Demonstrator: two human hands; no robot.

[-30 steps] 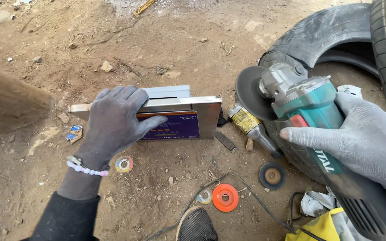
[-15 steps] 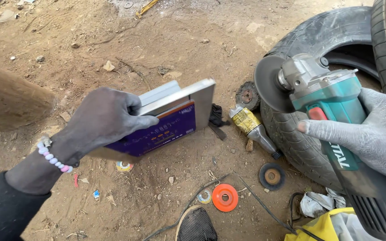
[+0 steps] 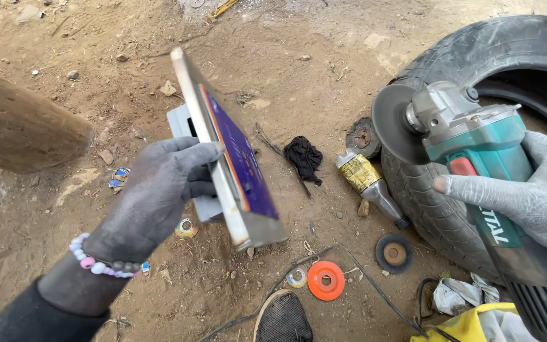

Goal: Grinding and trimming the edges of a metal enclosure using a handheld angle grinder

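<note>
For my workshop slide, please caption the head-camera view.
Left hand tilts a purple-faced metal panel on edge over dirt while right hand holds a teal angle grinder beside a tyre.

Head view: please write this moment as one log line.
left hand: grips flat metal box, tilted on edge above dirt | right hand: holds teal angle grinder, disc near tyre | orange disc: on ground

The left hand (image 3: 159,190) is dusted with grey grime and wears, at its wrist, a beaded bracelet (image 3: 99,265) of pink, white and dark beads just above a dark long sleeve (image 3: 26,316), while the right hand (image 3: 527,190) is equally dust-coated and bare.
</note>
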